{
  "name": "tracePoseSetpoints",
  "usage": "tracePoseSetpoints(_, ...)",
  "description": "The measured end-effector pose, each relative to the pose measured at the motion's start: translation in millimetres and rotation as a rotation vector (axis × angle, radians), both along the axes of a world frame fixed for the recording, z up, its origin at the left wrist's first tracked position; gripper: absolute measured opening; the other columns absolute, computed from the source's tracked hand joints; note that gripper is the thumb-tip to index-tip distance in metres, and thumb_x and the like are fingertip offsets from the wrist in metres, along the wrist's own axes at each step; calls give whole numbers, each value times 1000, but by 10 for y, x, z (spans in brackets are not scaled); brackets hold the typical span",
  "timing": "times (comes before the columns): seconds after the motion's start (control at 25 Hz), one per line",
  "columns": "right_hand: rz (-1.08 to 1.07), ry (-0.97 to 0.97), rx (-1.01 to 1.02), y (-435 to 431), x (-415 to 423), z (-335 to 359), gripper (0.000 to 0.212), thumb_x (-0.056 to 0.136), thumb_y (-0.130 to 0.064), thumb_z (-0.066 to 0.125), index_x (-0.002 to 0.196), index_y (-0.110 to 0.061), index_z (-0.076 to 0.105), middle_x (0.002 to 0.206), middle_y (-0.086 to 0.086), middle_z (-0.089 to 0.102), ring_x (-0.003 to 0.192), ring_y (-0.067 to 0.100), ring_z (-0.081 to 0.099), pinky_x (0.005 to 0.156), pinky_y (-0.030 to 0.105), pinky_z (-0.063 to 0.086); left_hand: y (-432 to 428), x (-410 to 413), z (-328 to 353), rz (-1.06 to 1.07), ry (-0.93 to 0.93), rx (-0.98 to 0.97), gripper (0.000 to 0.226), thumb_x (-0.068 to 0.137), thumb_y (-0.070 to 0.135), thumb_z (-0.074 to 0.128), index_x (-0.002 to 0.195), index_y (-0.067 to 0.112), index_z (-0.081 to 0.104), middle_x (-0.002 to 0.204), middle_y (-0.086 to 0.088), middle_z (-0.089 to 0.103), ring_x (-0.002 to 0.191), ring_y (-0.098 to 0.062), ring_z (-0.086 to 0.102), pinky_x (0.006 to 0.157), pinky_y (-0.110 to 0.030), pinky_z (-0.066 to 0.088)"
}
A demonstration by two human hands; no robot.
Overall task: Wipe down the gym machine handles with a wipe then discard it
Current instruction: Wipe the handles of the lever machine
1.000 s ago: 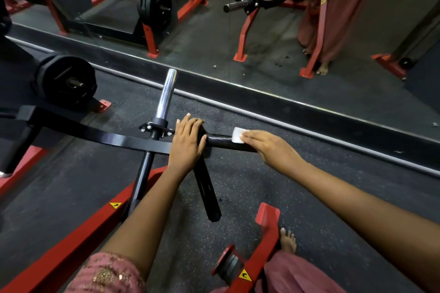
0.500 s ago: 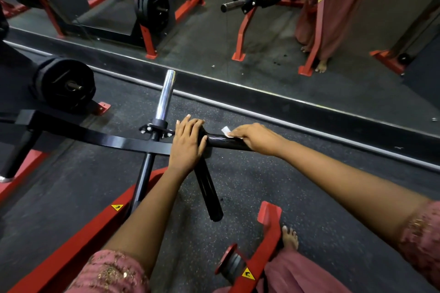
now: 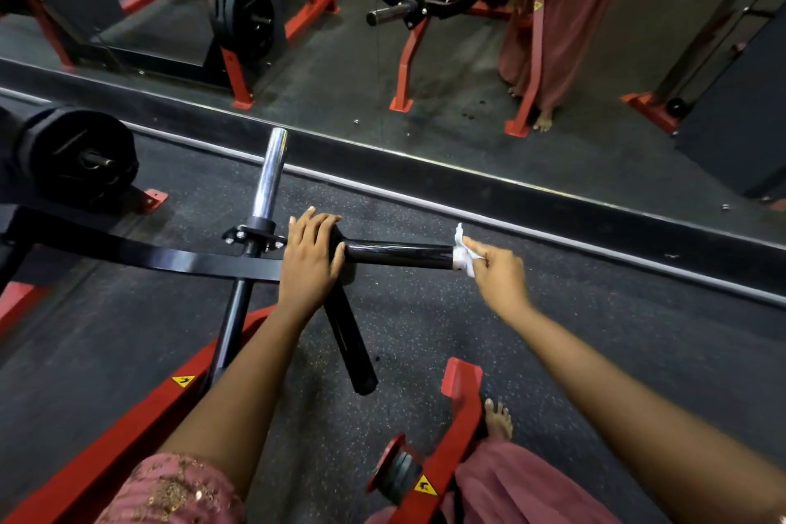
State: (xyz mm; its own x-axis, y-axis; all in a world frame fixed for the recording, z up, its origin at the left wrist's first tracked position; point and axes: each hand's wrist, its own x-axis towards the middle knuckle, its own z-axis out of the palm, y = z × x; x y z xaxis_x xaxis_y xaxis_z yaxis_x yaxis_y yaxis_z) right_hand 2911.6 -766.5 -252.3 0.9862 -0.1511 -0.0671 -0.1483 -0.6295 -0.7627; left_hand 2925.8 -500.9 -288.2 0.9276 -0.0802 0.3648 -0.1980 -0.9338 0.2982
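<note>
my right grip (image 3: 495, 272) pinches the white wipe (image 3: 462, 254) between fingertips, closed on it, pressed to the free tip of the horizontal handle (image 3: 397, 254). the wipe is bunched and only lightly caught, so it could slide off the end and drop to the floor below my grip. the second handle (image 3: 348, 345), angled down and toward me from my left grip (image 3: 310, 264), looks unwiped. my left grip lies curled over the handles' junction, steadying it; the right arm reaches out nearly straight, wrist bent inward.
</note>
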Motion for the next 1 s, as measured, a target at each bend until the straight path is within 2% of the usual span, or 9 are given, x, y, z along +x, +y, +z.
tracePoseSetpoints(0.04, -154, 29, 87, 147, -61, -53, 43, 87, 4, 42, 122, -13, 59, 105, 14, 68, 68, 19, 56, 55, 13, 40, 4, -3, 1, 6, 4, -2, 44, 90, 34, 35, 122, 8, 50, 124, -12, 54, 131, -32, 37, 115, -49, 18)
tracePoseSetpoints(0.12, -364, 38, 210, 349, -163, -130, 43, 89, 3, 40, 123, -16, 57, 117, 14, 64, 78, 23, 56, 68, 27, 43, 7, -7, 7, 13, 8, 0, 44, 90, 34, 35, 122, 8, 50, 124, -11, 53, 131, -32, 36, 115, -49, 18)
tracePoseSetpoints(0.24, -351, -61, 201, 370, -333, -136, 43, 87, 9, 38, 122, -6, 57, 126, 14, 58, 103, 23, 58, 89, 23, 41, 2, -8, 26, 10, 19, -2, 44, 90, 34, 34, 123, 9, 50, 124, -11, 53, 132, -31, 36, 116, -49, 18)
tracePoseSetpoints(0.36, -25, -395, -10, 449, -408, -17, 46, 79, 19, 44, 119, 3, 57, 120, 19, 60, 111, 28, 58, 101, 10, 27, 4, -16, 33, 9, 28, -2, 46, 90, 35, 33, 123, 8, 50, 125, -11, 53, 132, -31, 35, 116, -48, 17)
tracePoseSetpoints(0.44, 310, -548, -200, 589, -222, 3, 45, 78, 15, 39, 119, 5, 57, 117, 21, 62, 109, 32, 59, 102, 24, 36, 18, -6, 46, -9, 59, -22, 48, 91, 37, 31, 125, 9, 49, 127, -11, 52, 133, -31, 33, 116, -49, 16)
tracePoseSetpoints(0.52, 614, -612, -424, 762, 13, -18, 49, 76, 3, 30, 114, 5, 60, 114, 20, 64, 105, 33, 62, 87, 39, 51, 42, -14, 65, -42, 86, -58, 51, 93, 39, 26, 128, 9, 47, 130, -11, 49, 135, -30, 30, 116, -49, 15)
tracePoseSetpoints(0.6, 813, -646, -632, 857, 171, -96, 50, 74, -1, 28, 108, 4, 64, 110, 17, 67, 102, 31, 64, 74, 37, 58, 71, -23, 89, -63, 108, -85, 54, 93, 40, 21, 130, 8, 45, 133, -11, 47, 137, -28, 28, 116, -48, 15)
tracePoseSetpoints(0.8, 1115, -713, -886, 520, 239, -62, 47, 80, -2, 29, 113, 0, 63, 119, 10, 64, 110, 22, 61, 87, 27, 51, 51, -30, 104, -52, 113, -84, 55, 93, 39, 21, 130, 8, 46, 133, -11, 48, 137, -28, 28, 117, -43, 10)
tracePoseSetpoints(1.0, 1178, -921, -974, 298, 346, -60, 50, 94, -1, 16, 113, 2, 62, 118, 9, 64, 111, 21, 60, 91, 29, 50, 59, -29, 111, -58, 120, -74, 56, 92, 39, 20, 131, 7, 45, 133, -12, 47, 137, -30, 28, 117, -48, 14)
